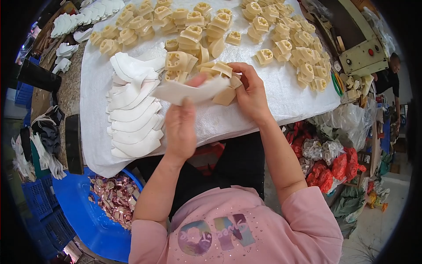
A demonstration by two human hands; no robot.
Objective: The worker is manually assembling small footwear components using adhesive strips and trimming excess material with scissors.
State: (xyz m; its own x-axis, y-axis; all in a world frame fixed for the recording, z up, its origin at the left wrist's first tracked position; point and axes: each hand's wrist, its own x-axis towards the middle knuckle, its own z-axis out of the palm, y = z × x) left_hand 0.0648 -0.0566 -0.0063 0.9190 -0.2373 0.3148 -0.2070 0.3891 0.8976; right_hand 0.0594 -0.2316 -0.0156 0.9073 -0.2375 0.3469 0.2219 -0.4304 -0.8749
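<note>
My left hand (181,127) pinches a curved white sheet piece (191,91), held up off the table with its edges slightly smeared by motion. Between the fingers of my right hand (254,94) is a beige plastic shoe heel (225,97), at the right end of the white piece. The fingertips partly hide it. Just beyond both hands stand more beige heels (176,60) with hollow, ribbed tops. Left of my left hand lies a row of overlapping white curved pieces (135,125).
The table has a white padded cover (285,101). Many beige heels (303,57) crowd its far side and right. At lower left stands a blue tub (88,229) of shiny pinkish pieces. Red plastic bags (338,167) lie at right, below a control box (365,57). Another person (389,83) is at far right.
</note>
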